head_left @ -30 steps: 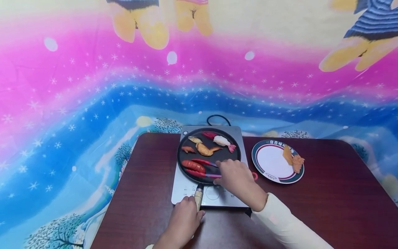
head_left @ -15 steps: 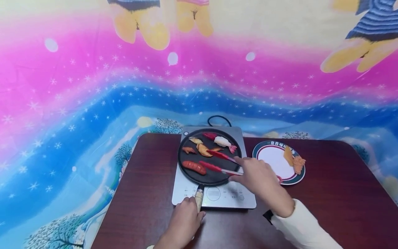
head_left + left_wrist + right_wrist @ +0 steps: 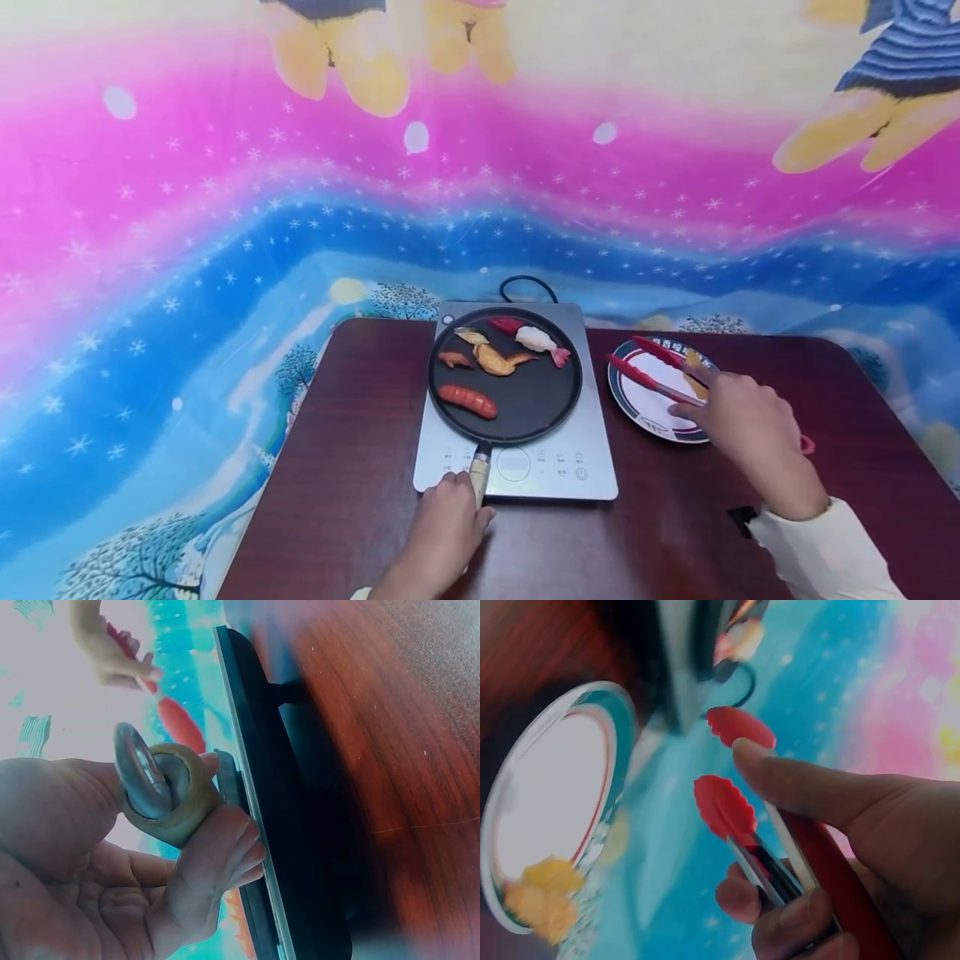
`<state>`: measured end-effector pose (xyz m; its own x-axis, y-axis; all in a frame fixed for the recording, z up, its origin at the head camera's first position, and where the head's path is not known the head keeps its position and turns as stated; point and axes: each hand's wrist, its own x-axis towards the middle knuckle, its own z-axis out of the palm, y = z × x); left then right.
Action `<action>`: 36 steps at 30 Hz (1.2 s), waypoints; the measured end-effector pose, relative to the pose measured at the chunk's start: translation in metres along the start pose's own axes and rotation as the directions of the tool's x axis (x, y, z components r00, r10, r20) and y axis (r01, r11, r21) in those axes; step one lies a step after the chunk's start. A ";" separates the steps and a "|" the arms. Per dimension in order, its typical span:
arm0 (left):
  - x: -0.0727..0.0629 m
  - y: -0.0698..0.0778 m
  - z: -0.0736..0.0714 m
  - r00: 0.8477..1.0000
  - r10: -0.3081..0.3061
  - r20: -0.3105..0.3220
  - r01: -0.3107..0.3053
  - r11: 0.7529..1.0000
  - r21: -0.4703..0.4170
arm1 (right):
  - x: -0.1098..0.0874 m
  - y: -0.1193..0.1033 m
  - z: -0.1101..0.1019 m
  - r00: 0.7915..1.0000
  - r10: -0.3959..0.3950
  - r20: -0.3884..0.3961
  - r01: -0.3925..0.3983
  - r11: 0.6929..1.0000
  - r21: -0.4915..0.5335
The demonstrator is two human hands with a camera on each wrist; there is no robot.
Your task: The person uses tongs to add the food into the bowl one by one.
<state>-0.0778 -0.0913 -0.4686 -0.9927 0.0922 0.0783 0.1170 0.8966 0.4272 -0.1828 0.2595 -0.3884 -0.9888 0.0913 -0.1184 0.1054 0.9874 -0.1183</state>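
Note:
My left hand (image 3: 447,525) grips the handle (image 3: 480,477) of a round black frying pan (image 3: 528,408). A scored red sausage (image 3: 468,401) lies near the pan's front left. Behind it are a golden wing-like piece (image 3: 491,359), a small brown piece (image 3: 454,359), a yellowish piece (image 3: 471,337), a dark red piece (image 3: 504,325) and a shrimp sushi (image 3: 534,338). My right hand (image 3: 750,429) holds red-tipped tongs (image 3: 633,372) above the plate (image 3: 621,400). The tong tips stand apart, with nothing between them. A yellow piece (image 3: 555,875) and an orange crumbly piece (image 3: 544,909) sit on the plate's rim.
The pan stands on a silver induction cooker (image 3: 547,483) with a black cable (image 3: 527,278) behind it. A dark wooden table (image 3: 337,467) carries everything. A printed cloth (image 3: 225,208) hangs behind the table's far edge.
The right hand has carried the tongs from around the sausage, rightward across the pan, to over the plate. The sausage stayed in the pan. The left hand has kept its place on the handle.

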 end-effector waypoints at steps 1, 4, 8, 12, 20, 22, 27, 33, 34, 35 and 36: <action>0.000 0.000 0.000 1.000 -0.001 0.001 0.001 1.000 -0.001 | 0.001 0.006 0.001 1.000 0.024 0.006 -0.024 1.000 0.000; 0.000 0.000 -0.001 1.000 -0.005 0.012 0.005 1.000 -0.002 | 0.003 0.023 0.005 0.997 0.080 0.009 -0.080 0.997 -0.001; 0.001 0.000 -0.002 1.000 -0.011 0.021 0.011 1.000 -0.005 | 0.006 0.039 0.011 0.992 0.124 -0.008 -0.124 0.992 -0.014; 0.001 0.000 -0.002 1.000 -0.016 0.024 0.016 1.000 -0.002 | 0.013 0.046 0.014 0.982 0.188 0.008 -0.188 0.982 -0.028; 0.000 0.000 -0.002 1.000 -0.003 0.013 0.003 1.000 -0.002 | 0.027 0.049 0.021 0.970 0.236 0.064 -0.234 0.972 -0.031; 0.000 0.001 -0.002 1.000 -0.006 0.017 0.007 1.000 -0.004 | 0.030 0.049 0.022 0.969 0.240 0.065 -0.239 0.971 -0.032; 0.001 0.001 -0.002 0.999 -0.018 0.034 0.018 1.000 -0.004 | 0.033 0.047 0.022 0.969 0.235 0.077 -0.232 0.972 -0.043; 0.001 0.002 -0.002 0.999 -0.018 0.036 0.018 1.000 0.003 | 0.033 0.046 0.018 0.975 0.207 0.080 -0.204 0.978 -0.040; 0.002 0.002 -0.002 0.999 -0.021 0.041 0.021 1.000 0.002 | 0.033 0.045 0.018 0.975 0.206 0.084 -0.204 0.978 -0.036; 0.002 0.002 -0.002 0.999 -0.024 0.047 0.024 1.000 0.000 | 0.033 0.044 0.017 0.976 0.201 0.087 -0.199 0.979 -0.035; 0.002 0.001 -0.002 0.998 -0.027 0.054 0.027 1.000 -0.001 | 0.033 0.044 0.016 0.975 0.199 0.095 -0.196 0.980 -0.037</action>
<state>-0.0795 -0.0906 -0.4665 -0.9957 0.0910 0.0181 0.0899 0.8982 0.4303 -0.2088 0.3036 -0.4135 -0.9334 0.2731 -0.2328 0.2932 0.9544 -0.0559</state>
